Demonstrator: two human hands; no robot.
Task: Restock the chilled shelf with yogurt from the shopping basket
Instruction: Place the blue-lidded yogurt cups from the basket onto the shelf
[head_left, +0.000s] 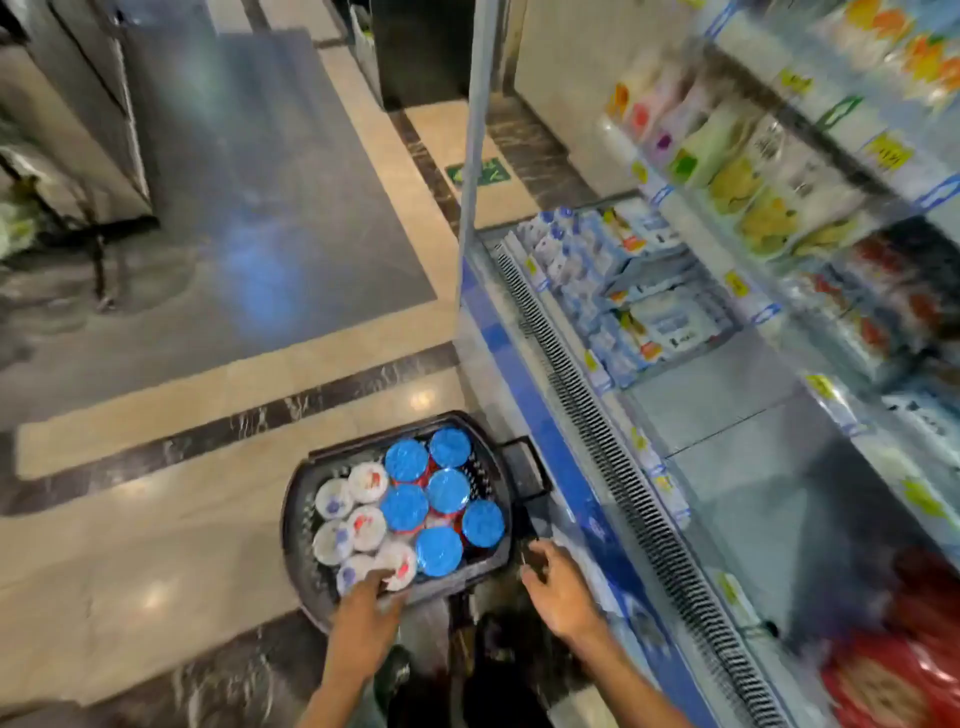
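Fingers (383, 576) of left hand (363, 605) touch white-lidded yogurt cup (401, 560) in basket (298, 501).

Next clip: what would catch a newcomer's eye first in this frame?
The black basket on the floor, packed with blue-lidded cups on its right and white-lidded cups on its left, stands out most. The left hand reaches over the nearest white-lidded cups while the right hand hangs by the basket's near right corner. To the right, the chiller's bottom shelf shows a bare stretch.
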